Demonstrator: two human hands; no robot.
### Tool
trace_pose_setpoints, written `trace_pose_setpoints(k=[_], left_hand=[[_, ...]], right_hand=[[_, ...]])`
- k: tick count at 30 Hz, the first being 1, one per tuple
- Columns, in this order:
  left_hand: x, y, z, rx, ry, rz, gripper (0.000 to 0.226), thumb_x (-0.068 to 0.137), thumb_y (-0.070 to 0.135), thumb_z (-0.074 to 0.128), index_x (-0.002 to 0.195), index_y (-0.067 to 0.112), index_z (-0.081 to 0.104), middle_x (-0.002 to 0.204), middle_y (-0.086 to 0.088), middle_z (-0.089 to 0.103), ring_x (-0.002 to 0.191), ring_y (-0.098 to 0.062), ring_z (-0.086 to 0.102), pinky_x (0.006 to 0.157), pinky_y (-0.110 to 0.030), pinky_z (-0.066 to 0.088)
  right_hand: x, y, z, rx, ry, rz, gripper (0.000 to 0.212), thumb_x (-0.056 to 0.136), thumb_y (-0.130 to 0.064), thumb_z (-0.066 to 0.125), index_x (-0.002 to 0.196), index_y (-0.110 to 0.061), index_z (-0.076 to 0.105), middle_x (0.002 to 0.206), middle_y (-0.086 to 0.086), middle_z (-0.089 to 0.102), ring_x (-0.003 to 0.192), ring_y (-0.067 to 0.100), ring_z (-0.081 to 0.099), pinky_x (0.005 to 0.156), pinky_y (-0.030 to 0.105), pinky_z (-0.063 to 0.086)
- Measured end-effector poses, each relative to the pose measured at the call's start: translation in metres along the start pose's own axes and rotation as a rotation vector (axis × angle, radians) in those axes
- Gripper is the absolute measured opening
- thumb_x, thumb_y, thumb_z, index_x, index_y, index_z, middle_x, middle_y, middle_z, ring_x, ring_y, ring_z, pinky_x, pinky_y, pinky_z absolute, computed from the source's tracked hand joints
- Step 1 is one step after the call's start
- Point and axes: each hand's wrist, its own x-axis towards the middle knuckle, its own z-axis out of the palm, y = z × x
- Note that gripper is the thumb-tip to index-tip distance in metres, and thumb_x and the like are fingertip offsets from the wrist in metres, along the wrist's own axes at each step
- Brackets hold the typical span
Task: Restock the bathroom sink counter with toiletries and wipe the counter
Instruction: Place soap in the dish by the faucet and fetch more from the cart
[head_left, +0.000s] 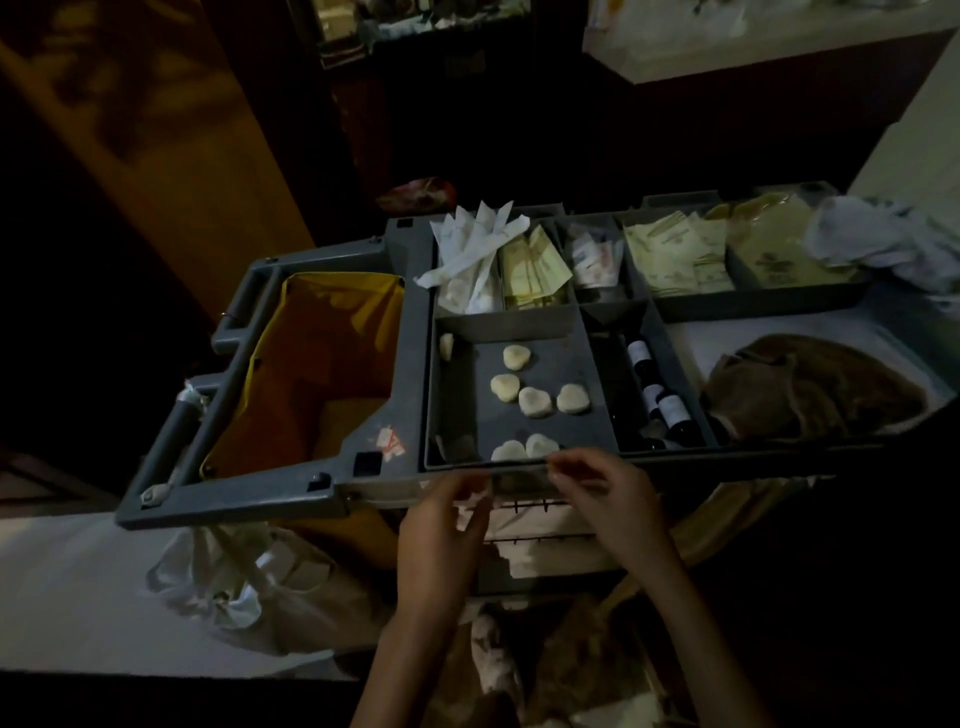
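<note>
Left hand curls round what may be a pale packet — light is dim; right hand fingertips close together, holding what I cannot tell. Both sit at the edge of the cart tray, likely to pick stock — soaps lie just beyond.

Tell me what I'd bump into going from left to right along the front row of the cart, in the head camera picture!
yellow bag → heart-shaped soaps → small dark bottles → brown cloth
</note>
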Motion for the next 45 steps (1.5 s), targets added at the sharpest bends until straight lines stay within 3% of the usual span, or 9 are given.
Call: trace_pose_setpoints(k=[4,8,12,17,23,28,34,38,45], left_hand=[[0.057,-0.012,0.007,0.03,0.03,0.032,0.025,0.09,0.021,0.061,0.112,0.032,0.059,0.105,0.02,0.059,0.097,0.009,0.056,0.077,-0.004,0.044],[0.113,-0.021,0.0,0.011,0.057,0.039,0.025,0.088,0.016,0.064,0.111,0.027,0.062,0.105,0.014,0.063,0.095,0.002,0.058,0.078,-0.011,0.046],[0.16,-0.036,-0.01,0.022,0.132,0.048,0.028,0.084,0.011,0.069,0.109,0.024,0.066,0.1,0.008,0.067,0.088,-0.005,0.06,0.069,-0.006,0.039],[0.187,-0.046,0.001,-0.002,0.064,0.051,0.028,0.083,0.011,0.07,0.108,0.023,0.067,0.099,0.008,0.067,0.086,-0.001,0.058,0.07,-0.004,0.039],[0.199,-0.058,0.008,0.07,0.024,0.153,0.028,0.082,0.01,0.07,0.106,0.022,0.067,0.101,0.004,0.067,0.089,-0.015,0.063,0.07,-0.03,0.054],[0.202,-0.056,0.012,0.169,0.029,0.198,0.029,0.08,0.017,0.074,0.107,0.025,0.068,0.1,0.006,0.068,0.087,-0.015,0.065,0.061,-0.027,0.053],[0.203,-0.056,0.011,0.16,0.019,0.185,0.029,0.08,0.019,0.073,0.106,0.029,0.066,0.101,0.01,0.067,0.087,-0.009,0.063,0.064,-0.017,0.045],[0.204,-0.058,0.01,0.128,0.013,0.179,0.028,0.081,0.02,0.071,0.107,0.03,0.066,0.102,0.011,0.067,0.088,-0.008,0.063,0.066,-0.021,0.051],[0.205,-0.056,0.009,0.171,0.005,0.178,0.029,0.081,0.02,0.07,0.108,0.031,0.066,0.102,0.011,0.067,0.089,-0.008,0.062,0.067,-0.022,0.05]], right_hand=[[0.047,0.003,0.001,-0.04,0.016,-0.082,0.015,0.087,-0.018,0.068,0.101,-0.025,0.07,0.099,-0.016,0.069,0.095,-0.003,0.063,0.083,0.014,0.049],[0.101,0.003,0.01,-0.108,0.018,-0.079,0.015,0.088,-0.021,0.068,0.103,-0.023,0.07,0.101,-0.013,0.068,0.095,0.0,0.062,0.084,0.024,0.052],[0.151,-0.001,0.024,-0.348,-0.044,-0.079,0.024,0.09,-0.027,0.066,0.114,-0.023,0.065,0.109,-0.008,0.065,0.102,0.007,0.06,0.087,0.026,0.05],[0.18,0.016,0.04,-0.565,-0.038,0.019,0.035,0.091,-0.028,0.063,0.125,-0.023,0.057,0.121,-0.004,0.058,0.109,0.016,0.057,0.086,0.027,0.046],[0.2,0.023,0.054,-0.592,0.043,0.132,0.04,0.089,-0.03,0.065,0.127,-0.023,0.055,0.127,-0.002,0.055,0.114,0.021,0.054,0.087,0.033,0.048],[0.214,0.028,0.054,-0.679,-0.004,0.279,0.048,0.088,-0.042,0.063,0.129,-0.019,0.054,0.129,0.003,0.05,0.119,0.025,0.05,0.09,0.038,0.047],[0.217,0.034,0.058,-0.54,0.013,0.271,0.031,0.079,-0.032,0.075,0.101,-0.021,0.055,0.108,0.001,0.059,0.099,0.023,0.058,0.073,0.032,0.045],[0.216,0.035,0.058,-0.385,0.02,0.288,0.032,0.073,-0.027,0.08,0.093,-0.028,0.055,0.094,-0.007,0.066,0.083,0.015,0.064,0.068,0.028,0.047],[0.219,0.037,0.052,-0.323,0.065,0.232,0.031,0.077,-0.02,0.077,0.106,-0.027,0.066,0.102,-0.006,0.063,0.074,0.01,0.064,0.071,0.031,0.053]])
